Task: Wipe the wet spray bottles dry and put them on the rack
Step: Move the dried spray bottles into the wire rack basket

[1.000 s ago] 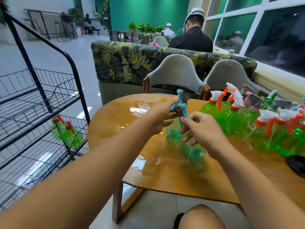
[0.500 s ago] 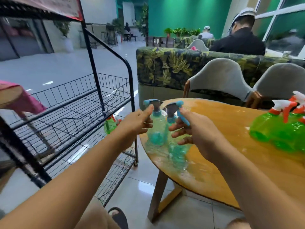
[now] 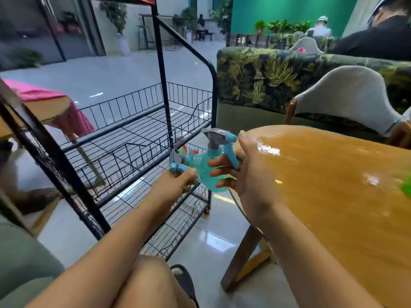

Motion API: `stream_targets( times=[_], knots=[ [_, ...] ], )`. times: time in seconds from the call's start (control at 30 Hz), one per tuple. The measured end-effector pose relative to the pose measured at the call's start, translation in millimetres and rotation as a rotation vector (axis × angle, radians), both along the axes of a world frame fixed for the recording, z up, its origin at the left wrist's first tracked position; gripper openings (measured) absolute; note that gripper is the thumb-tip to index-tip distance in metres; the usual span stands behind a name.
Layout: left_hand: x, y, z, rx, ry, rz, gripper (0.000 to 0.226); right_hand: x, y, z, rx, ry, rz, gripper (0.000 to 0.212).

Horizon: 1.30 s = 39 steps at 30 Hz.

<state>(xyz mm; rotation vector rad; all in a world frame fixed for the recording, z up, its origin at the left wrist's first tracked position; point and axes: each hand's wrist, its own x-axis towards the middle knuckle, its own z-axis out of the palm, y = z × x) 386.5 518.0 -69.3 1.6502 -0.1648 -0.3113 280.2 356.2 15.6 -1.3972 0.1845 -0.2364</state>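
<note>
A: Where's the right bottle (image 3: 210,177)?
B: Just off the bench (image 3: 333,185) edge, with the right hand (image 3: 251,174) fingers curled round it.
A: And the left bottle (image 3: 178,160)?
B: Tilted beside the rack (image 3: 162,121), with the left hand (image 3: 175,186) fingers clamped on it.

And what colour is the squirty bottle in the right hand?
The bottle is see-through light blue, its spray top grey and blue; head view.

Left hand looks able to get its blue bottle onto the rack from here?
Likely yes: the left hand holds its blue spray bottle right beside the wire rack, and nothing stands between them.
</note>
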Motion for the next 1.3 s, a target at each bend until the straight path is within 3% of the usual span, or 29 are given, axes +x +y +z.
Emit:
stream_targets(
  times=[0.13, 0.27, 0.4, 0.73, 0.93, 1.0, 1.13, 1.3],
  knots=[
    [6.9, 2.5, -18.1, 0.067, 0.063, 0.004, 0.027, 11.0, 22.4, -24.1, -0.005, 0.002, -0.007, 0.063],
    [29.7, 5.1, -32.4, 0.158, 0.091, 0.079, 0.044, 26.2, 37.7, -58.2, -0.014, 0.005, -0.025, 0.052],
    [54.9, 5.5, -38.3, 0.254, 0.122, 0.143, 0.031, 47.3, 48.8, -94.4, 0.079, 0.007, -0.040, 0.046],
    [129.5, -7.6, -75.2, 0.517, -0.061, 0.287, 0.029, 126.1, 65.2, -153.3, 0.318, -0.043, -0.126, 0.060],
    [165.2, -15.9, -88.4, 0.628, -0.051, 0.313, 0.032, 165.4, 61.9, -175.4, 0.304, -0.024, -0.115, 0.071],
    [174.8, -16.8, -89.8, 0.609, -0.041, 0.321, 0.038, 176.0, 61.7, -177.8, 0.279, -0.043, -0.103, 0.065],
    [184.4, -16.0, -97.9, 0.407, 0.007, 0.378, 0.031, 191.0, 61.9, -180.0, 0.200, -0.045, -0.095, 0.035],
    [180.2, -10.9, -105.7, 0.235, 0.021, 0.410, 0.031, 201.1, 65.6, -194.2, 0.054, 0.083, -0.086, 0.055]
  ],
)
